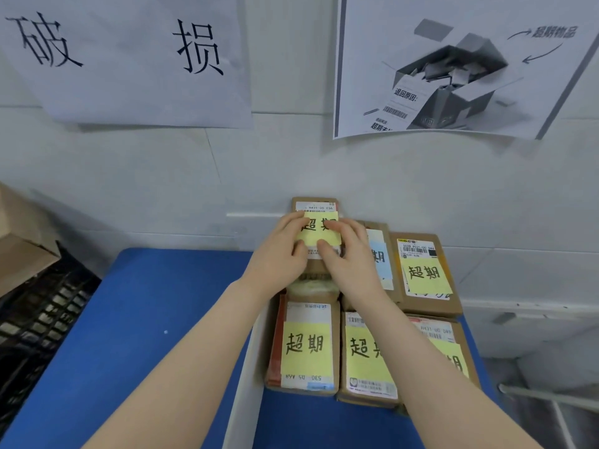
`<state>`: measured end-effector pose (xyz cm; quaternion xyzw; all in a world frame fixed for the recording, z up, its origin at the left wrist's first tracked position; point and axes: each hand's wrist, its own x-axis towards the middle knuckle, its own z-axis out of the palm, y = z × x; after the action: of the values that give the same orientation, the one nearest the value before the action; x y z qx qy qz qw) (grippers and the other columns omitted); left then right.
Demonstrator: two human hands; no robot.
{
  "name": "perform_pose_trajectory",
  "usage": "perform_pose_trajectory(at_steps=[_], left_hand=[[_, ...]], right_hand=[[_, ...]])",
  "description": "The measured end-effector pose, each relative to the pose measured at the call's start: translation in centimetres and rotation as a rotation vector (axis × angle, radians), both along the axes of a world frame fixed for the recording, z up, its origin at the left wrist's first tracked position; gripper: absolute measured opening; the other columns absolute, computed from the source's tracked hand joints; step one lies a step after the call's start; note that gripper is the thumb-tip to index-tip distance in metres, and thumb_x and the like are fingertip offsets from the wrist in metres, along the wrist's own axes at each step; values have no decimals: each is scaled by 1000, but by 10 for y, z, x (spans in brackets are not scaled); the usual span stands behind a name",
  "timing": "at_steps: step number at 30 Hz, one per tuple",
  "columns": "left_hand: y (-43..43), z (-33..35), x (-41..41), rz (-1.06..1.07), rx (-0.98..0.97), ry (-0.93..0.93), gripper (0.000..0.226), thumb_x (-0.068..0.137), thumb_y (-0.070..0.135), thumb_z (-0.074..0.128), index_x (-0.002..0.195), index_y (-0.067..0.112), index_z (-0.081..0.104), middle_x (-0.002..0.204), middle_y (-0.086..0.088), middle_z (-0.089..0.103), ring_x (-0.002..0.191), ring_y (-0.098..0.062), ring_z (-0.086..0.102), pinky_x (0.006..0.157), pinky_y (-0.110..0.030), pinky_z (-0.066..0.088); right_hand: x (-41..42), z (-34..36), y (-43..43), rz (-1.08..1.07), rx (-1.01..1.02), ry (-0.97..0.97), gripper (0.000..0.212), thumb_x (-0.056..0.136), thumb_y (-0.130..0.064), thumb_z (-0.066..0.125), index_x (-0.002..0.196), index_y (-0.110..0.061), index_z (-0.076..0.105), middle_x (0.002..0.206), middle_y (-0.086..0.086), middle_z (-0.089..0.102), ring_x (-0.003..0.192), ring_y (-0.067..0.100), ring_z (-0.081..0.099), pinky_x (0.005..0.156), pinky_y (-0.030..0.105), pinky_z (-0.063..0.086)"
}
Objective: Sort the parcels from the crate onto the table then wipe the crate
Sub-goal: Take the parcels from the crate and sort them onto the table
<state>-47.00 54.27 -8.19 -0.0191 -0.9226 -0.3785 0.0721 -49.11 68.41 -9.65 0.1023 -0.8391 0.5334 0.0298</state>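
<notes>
L hand (278, 254) & R hand (350, 257) both grip one brown parcel (316, 205) at the worktop's (146, 319) far edge, right by the wall; fingers curl over its yellow note (319, 233), thumbs press just below. Can't tell if it rests on sth. or is lifted. Five other parcels (306, 345) lie flat in rows on the worktop's right part, touching each other, most w/ yellow notes, one w/ a blue one. A white divider (246, 367) runs near-to-far just left of them. Black crate (48, 319) sits off the left edge, a cardboard box (22, 254) above it. Paper sign (129, 59) & poster (453, 66) hang on the wall.
</notes>
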Motion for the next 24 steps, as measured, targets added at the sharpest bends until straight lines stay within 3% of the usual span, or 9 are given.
perform_pose_trajectory(at_steps=[2,7,11,16,19,24], left_hand=[[0,-2,1,0,29,-8,46,96,9,39,141,16,42,151,14,31,122,7,34,93,-14,30],[-1,10,9,22,193,-77,45,99,10,36,144,17,41,152,12,28,138,0,24,102,-10,18],[-34,38,38,146,145,-22,44,103,20,30,147,18,35,155,8,23,142,-4,17,109,-16,11],[-74,54,106,325,-115,-16,45,103,26,31,148,20,30,158,4,17,143,-12,17,105,-28,25],[-95,54,158,409,-206,-61,47,103,30,32,149,19,27,159,1,15,144,-16,16,107,-37,31],[-159,46,242,484,-368,-126,54,103,36,28,152,18,16,161,-3,8,148,-21,9,113,-35,28]], right_hand=[[2,-1,-2,-15,-10,-23,37,92,-21,57,128,-22,54,136,-9,38,120,-3,38,82,-2,31],[8,8,-2,-19,32,-35,42,94,-27,55,135,-20,50,143,-5,35,131,7,35,97,16,32],[28,41,11,-71,74,136,37,97,-31,50,134,-28,51,150,-7,30,138,10,27,111,29,26],[69,71,-23,47,213,403,34,94,-25,49,127,-22,57,137,-6,47,128,14,42,105,30,35],[113,67,-72,215,331,397,33,94,-25,51,127,-24,56,129,-10,52,120,13,46,95,23,38],[194,52,-158,365,532,372,32,97,-36,42,127,-34,53,123,-17,56,112,11,52,84,28,46]])
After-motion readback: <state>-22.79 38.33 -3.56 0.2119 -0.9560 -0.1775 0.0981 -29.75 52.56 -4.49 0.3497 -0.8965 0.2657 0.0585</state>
